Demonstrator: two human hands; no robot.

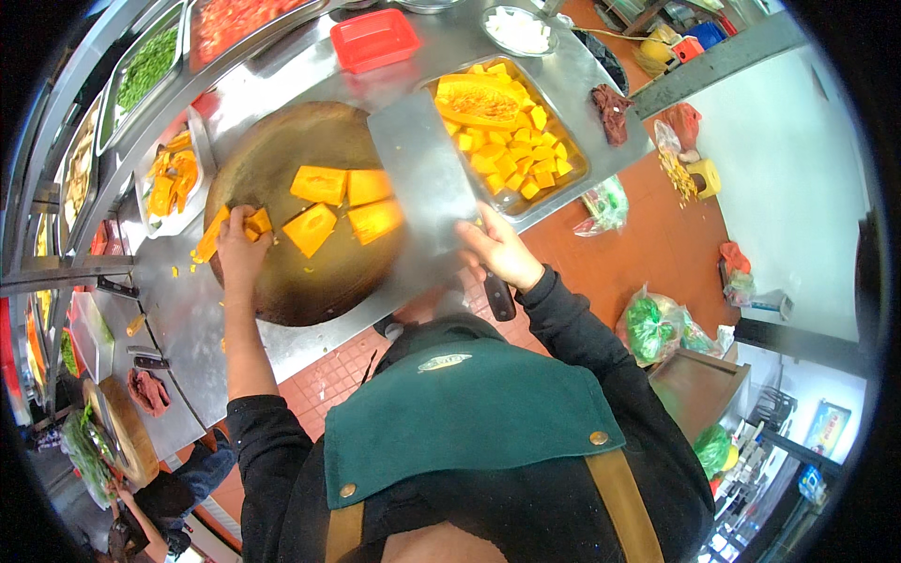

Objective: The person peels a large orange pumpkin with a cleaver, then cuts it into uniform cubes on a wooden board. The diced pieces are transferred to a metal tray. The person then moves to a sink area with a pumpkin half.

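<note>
My right hand (501,248) grips a cleaver (422,169) with a dark handle. Its broad steel blade spans the gap between a round wooden chopping block (303,134) and a metal tray (578,158). At the block's left edge, my left hand (243,236) has its fingers around orange pumpkin pieces (211,236), partly hidden under the hand. Several larger pumpkin chunks (310,229) lie mid-block, some touching or partly behind the blade. Pumpkin cubes (517,158) fill the tray, and a hollowed pumpkin half (479,100) with stringy pulp rests on top of them.
A white container (172,176) of pumpkin scraps stands left of the block. Behind are a red plastic basket (374,39) and a bowl of white pieces (519,32). A brown cloth (612,114) lies at the table's right end. Another person (158,503) works at lower left.
</note>
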